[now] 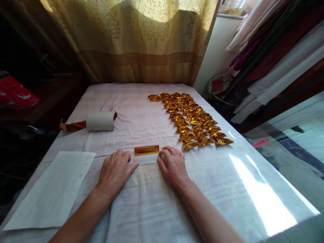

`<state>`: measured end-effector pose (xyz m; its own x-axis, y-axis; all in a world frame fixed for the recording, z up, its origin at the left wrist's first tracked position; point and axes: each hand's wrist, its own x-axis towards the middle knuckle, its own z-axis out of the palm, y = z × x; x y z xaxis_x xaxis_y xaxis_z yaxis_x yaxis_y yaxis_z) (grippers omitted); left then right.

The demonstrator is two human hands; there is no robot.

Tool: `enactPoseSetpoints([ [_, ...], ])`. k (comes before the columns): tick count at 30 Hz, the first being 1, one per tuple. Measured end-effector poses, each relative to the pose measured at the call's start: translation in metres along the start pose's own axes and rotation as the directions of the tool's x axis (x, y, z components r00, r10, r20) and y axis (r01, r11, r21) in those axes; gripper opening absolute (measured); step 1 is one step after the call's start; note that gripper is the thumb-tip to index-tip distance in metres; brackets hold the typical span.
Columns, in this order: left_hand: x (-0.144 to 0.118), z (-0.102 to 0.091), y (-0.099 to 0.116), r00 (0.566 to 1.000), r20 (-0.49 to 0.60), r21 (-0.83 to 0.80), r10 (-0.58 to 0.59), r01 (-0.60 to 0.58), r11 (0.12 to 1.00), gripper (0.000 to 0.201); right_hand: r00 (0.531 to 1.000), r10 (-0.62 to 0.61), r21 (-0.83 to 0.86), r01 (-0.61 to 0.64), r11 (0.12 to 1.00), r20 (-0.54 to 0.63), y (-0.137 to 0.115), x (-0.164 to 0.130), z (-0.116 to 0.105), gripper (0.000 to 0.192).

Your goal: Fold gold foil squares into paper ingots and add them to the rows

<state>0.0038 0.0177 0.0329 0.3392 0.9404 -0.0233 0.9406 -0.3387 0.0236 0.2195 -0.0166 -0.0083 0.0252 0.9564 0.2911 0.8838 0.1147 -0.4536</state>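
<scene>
Roll [100,121] and folded foils [193,119] beyond hands [144,168]

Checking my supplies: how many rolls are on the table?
1. The roll lies on its side at the table's left, gold foil trailing leftward from it, beyond the left hand. None seems hidden.

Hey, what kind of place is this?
Probably a room at home used for paper craft: a cloth-covered table by a curtain, rows of folded gold foil pieces, and stacked fabrics at the side.
</scene>
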Motion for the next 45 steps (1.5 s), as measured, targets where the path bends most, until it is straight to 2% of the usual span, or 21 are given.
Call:
enactPoseSetpoints([
  [4,-0.001,0.012,-0.010,0.988,-0.142,-0.116,0.052,-0.069,0.991,0.025,1.000,-0.029,-0.001,0.029,1.000,-0.007,0.001,0.000,0.000,0.033],
  [7,0.000,0.022,-0.015,0.968,-0.219,-0.189,0.122,-0.165,0.968,0.033,0.999,-0.035,0.022,0.035,0.999,0.002,0.000,0.000,-0.001,0.029],
  [14,0.001,0.031,-0.016,0.923,-0.348,-0.300,0.166,-0.277,0.913,0.017,0.998,-0.056,0.083,0.055,0.995,0.011,0.002,0.000,-0.004,0.030],
  [23,0.000,0.033,-0.016,0.833,-0.479,-0.244,0.275,-0.428,0.870,0.006,0.989,-0.140,0.102,0.143,0.984,-0.038,0.007,-0.002,0.000,0.023],
  [26,0.001,0.035,-0.018,0.813,-0.501,-0.270,0.297,-0.472,0.839,0.013,0.979,-0.191,0.106,0.197,0.975,-0.072,0.009,-0.001,-0.001,0.021],
  [29,0.000,0.034,-0.017,0.811,-0.541,-0.335,0.225,-0.453,0.826,0.014,0.963,-0.236,0.140,0.254,0.957,-0.130,0.008,0.001,-0.004,0.013],
  [31,-0.003,0.032,-0.014,0.836,-0.537,-0.432,0.111,-0.386,0.815,0.017,0.954,-0.249,0.187,0.279,0.942,-0.170,0.005,0.002,-0.007,0.013],
  [33,-0.006,0.030,-0.009,0.884,-0.467,-0.566,-0.029,-0.274,0.777,0.023,0.958,-0.222,0.254,0.264,0.930,-0.182,0.001,0.002,-0.009,0.017],
  [35,-0.010,0.028,-0.004,0.924,-0.360,-0.700,-0.127,-0.177,0.692,0.027,0.975,-0.150,0.330,0.197,0.923,-0.163,-0.003,0.001,-0.011,0.019],
  [37,-0.011,0.028,0.001,0.953,-0.258,-0.790,-0.158,-0.114,0.602,0.035,0.990,-0.051,0.382,0.099,0.919,-0.132,-0.005,0.000,-0.010,0.020],
  [39,-0.010,0.028,0.003,0.969,-0.198,-0.818,-0.151,-0.078,0.570,0.046,0.994,0.022,0.385,0.022,0.923,-0.110,-0.006,0.000,-0.007,0.019],
  [41,-0.008,0.028,0.002,0.961,-0.224,-0.783,-0.162,-0.078,0.618,0.054,0.993,0.051,0.344,-0.010,0.939,-0.110,-0.004,0.001,-0.003,0.018],
  [43,-0.007,0.028,0.001,0.922,-0.350,-0.687,-0.165,-0.132,0.715,0.055,0.992,0.042,0.282,-0.006,0.959,-0.122,-0.001,0.002,0.001,0.018],
  [45,-0.006,0.027,0.001,0.871,-0.485,-0.552,-0.083,-0.231,0.801,0.042,0.991,0.027,0.214,0.001,0.977,-0.128,0.002,0.004,0.005,0.017],
])
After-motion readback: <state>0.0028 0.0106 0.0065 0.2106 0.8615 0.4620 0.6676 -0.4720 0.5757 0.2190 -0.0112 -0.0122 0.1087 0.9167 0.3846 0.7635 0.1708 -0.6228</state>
